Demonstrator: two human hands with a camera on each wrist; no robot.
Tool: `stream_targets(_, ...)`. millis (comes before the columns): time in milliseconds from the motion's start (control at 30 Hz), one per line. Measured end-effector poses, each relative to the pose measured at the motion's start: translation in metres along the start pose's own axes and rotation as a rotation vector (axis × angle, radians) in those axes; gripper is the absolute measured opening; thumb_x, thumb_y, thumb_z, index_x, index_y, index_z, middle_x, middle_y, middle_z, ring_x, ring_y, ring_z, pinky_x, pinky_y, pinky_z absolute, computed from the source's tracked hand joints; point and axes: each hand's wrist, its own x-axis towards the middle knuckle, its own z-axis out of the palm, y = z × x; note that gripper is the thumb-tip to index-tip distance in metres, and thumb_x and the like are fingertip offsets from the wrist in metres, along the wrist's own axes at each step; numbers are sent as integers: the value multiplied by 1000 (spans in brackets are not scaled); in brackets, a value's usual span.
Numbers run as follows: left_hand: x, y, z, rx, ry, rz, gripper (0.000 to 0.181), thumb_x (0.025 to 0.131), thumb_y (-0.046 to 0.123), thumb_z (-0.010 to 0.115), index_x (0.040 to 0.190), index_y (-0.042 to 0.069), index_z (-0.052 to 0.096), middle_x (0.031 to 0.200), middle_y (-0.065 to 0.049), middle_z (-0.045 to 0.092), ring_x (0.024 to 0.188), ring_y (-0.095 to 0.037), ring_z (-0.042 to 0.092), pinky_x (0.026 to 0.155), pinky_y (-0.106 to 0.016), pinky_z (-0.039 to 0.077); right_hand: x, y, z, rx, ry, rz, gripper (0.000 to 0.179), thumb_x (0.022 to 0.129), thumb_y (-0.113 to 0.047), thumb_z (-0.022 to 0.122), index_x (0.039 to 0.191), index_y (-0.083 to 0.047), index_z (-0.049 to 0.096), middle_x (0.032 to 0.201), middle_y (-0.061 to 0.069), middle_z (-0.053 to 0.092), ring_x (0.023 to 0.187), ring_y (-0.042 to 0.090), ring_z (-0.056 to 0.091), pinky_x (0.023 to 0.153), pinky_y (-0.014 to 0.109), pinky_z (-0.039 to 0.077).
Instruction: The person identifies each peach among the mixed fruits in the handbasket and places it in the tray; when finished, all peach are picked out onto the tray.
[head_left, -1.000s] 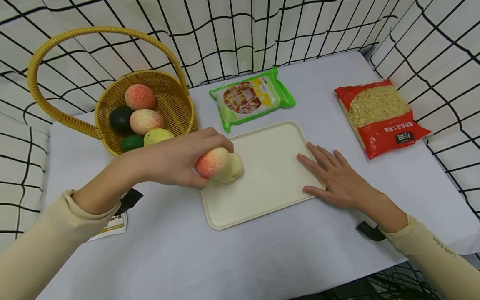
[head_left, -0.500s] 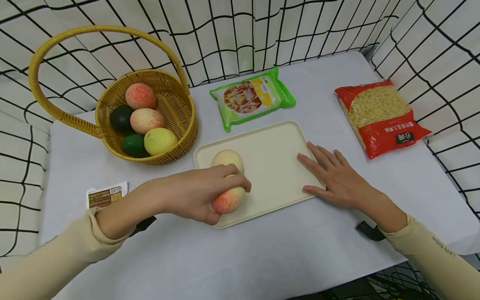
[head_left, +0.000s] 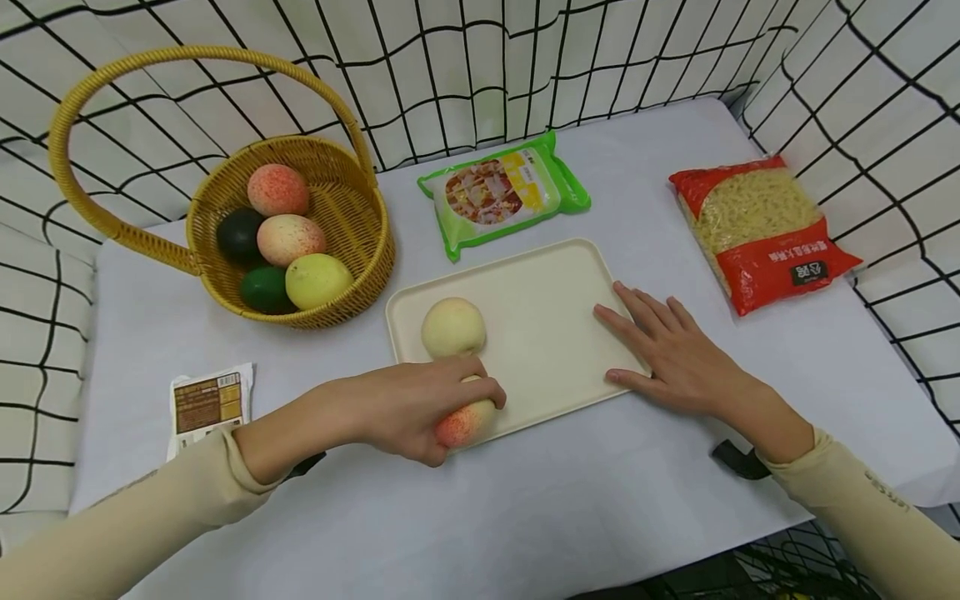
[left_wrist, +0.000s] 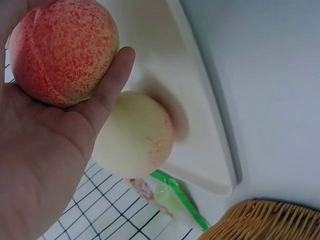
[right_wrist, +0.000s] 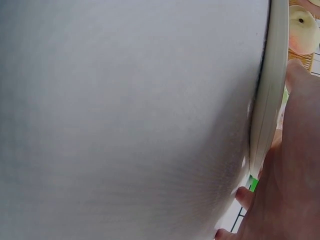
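Observation:
My left hand (head_left: 423, 406) grips a red-speckled peach (head_left: 463, 423) over the near left corner of a cream tray (head_left: 547, 333). In the left wrist view, thumb and fingers curve round that peach (left_wrist: 67, 52), its red side toward the camera. A pale peach (head_left: 453, 327) sits on the tray just beyond the hand; a few pink flecks mark its side in the left wrist view. My right hand (head_left: 675, 358) lies with spread, fairly straight fingers at the tray's right edge, touching it. The right wrist view shows the tray rim (right_wrist: 272, 85) beside this hand.
A yellow wicker basket (head_left: 367, 242) with a tall handle holds several fruits at the left. Behind the tray lies a green food packet (head_left: 506, 196); a red pasta bag (head_left: 761, 233) is at the right. A small brown-and-white packet (head_left: 212, 404) lies left. Black wire grid (head_left: 480, 92) surrounds the table.
My left hand has carried the speckled peach from beside the pale peach toward the near edge of the tray, uncovering the pale peach. The right hand has stayed in place.

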Motion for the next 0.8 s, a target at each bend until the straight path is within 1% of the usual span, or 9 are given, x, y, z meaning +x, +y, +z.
stream_targets(333, 8, -6, 9, 25, 10, 12, 68, 78, 14, 85, 140, 22, 58, 132, 1, 60, 120, -15, 61, 98, -35, 57, 0, 0, 0, -4, 0, 3, 92, 96, -54, 69, 171, -31, 21, 181, 9, 10, 162, 37, 22, 126, 74, 21)
stream_targets(533, 9, -6, 11, 70, 52, 37, 68, 77, 13, 86, 139, 21, 59, 132, 0, 61, 121, -17, 61, 100, -37, 57, 0, 1, 1, -4, -1, 3, 92, 96, -54, 69, 171, -31, 21, 181, 9, 10, 162, 36, 21, 126, 74, 21)
stream_targets(667, 8, -5, 11, 79, 83, 49, 68, 77, 14, 86, 140, 20, 59, 135, -1, 60, 124, -17, 60, 103, -38, 56, 0, 1, 1, -1, 1, 3, 92, 96, -54, 69, 171, -31, 21, 181, 9, 10, 162, 37, 21, 126, 75, 21)
stream_targets(800, 8, -3, 11, 68, 82, 47, 70, 78, 15, 86, 141, 20, 58, 139, -2, 59, 126, -19, 59, 107, -40, 53, 1, 0, 0, -2, 1, 1, 92, 96, -54, 69, 171, -31, 22, 181, 9, 11, 162, 37, 22, 126, 74, 21)
